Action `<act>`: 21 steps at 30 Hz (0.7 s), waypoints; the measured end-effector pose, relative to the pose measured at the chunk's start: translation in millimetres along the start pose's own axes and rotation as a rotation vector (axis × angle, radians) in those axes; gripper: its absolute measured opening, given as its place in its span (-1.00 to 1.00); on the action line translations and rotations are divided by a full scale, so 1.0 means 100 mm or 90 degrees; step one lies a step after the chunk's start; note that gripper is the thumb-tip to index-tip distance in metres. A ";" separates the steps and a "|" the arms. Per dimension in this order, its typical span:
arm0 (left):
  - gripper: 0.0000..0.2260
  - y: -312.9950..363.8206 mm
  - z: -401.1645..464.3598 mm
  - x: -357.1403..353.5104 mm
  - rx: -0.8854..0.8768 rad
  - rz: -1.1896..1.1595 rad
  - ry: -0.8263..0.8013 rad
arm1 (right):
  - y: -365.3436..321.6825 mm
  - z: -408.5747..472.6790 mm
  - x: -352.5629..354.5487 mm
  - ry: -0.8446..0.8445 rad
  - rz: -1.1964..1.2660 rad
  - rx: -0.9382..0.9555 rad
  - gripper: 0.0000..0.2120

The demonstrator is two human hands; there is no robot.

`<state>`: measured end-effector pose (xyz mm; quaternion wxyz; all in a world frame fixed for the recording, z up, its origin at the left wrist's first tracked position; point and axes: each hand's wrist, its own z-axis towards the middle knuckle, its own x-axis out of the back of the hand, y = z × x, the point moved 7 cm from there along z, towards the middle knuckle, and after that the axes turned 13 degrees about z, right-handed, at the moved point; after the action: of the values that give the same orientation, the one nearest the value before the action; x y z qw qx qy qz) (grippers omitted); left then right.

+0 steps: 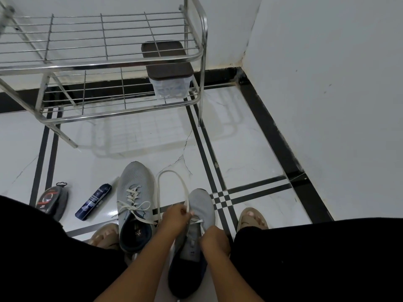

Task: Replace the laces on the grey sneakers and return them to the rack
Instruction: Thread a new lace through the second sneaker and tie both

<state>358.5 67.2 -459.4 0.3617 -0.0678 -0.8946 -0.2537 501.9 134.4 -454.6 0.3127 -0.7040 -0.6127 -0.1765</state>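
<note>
Head view looks down on a person crouched over two grey sneakers on the tile. Nearest, at 6 o'clock, the right sneaker [197, 223] sits between the knees, toe pointing away, so both hands can work the eyelets from above. The right hand [214, 239] curls round the shoe's upper near the tongue, likely to steady it. The left hand [175, 219] pinches the white lace [172, 184] just over the lowest eyelets; the slack loops out toward 12 o'clock, apparently to be drawn through. This shoe looks barely started.

Just beside it, toward 9 o'clock, the left sneaker [135, 201] already carries a laced, tied bow, set aside as done. Farther at 9 o'clock lie a bottle [93, 202] and a pouch [52, 199].

At 12 o'clock stands the rack [122, 64], a lidded box [170, 75] on its lower shelf; the sneakers go there last.
</note>
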 end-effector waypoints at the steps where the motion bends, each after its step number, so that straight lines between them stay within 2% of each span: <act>1: -0.74 0.01 0.01 -0.02 0.001 -0.048 -0.017 | 0.00 0.00 -0.01 -0.009 0.004 0.005 -0.72; 4: -0.71 0.04 -0.02 0.01 0.009 -0.204 -0.056 | -0.04 0.00 0.05 -0.004 0.077 0.041 -0.68; 7: -0.75 0.24 -0.10 0.29 -0.025 -0.307 -0.053 | -0.32 -0.02 0.39 0.062 0.347 0.119 -0.63; 9: -0.73 0.47 -0.18 0.56 -0.083 -0.343 -0.048 | -0.57 -0.09 0.57 0.001 0.550 0.097 -0.54; 12: -0.72 0.74 -0.34 0.91 -0.174 -0.322 -0.060 | -0.90 -0.20 0.71 -0.166 0.722 0.078 -0.51; 14: -0.72 0.81 -0.44 1.01 -0.199 -0.300 -0.081 | -1.05 -0.30 0.79 -0.264 0.797 0.093 -0.60; 16: -0.72 0.77 -0.52 1.03 -0.187 -0.284 -0.093 | -1.14 -0.38 0.90 -0.305 0.863 0.100 -0.81; 19: -0.75 0.57 -0.58 0.98 -0.137 -0.303 -0.103 | -1.17 -0.52 1.08 -0.308 0.930 0.117 -0.86; 21: -0.75 0.44 -0.60 0.97 -0.104 -0.299 -0.089 | -1.13 -0.61 1.22 -0.253 0.959 0.140 -0.84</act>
<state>338.0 68.7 -339.2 0.2233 0.0952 -0.8853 -0.3966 423.2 192.3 -307.5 0.3002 -0.9132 -0.0287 0.2740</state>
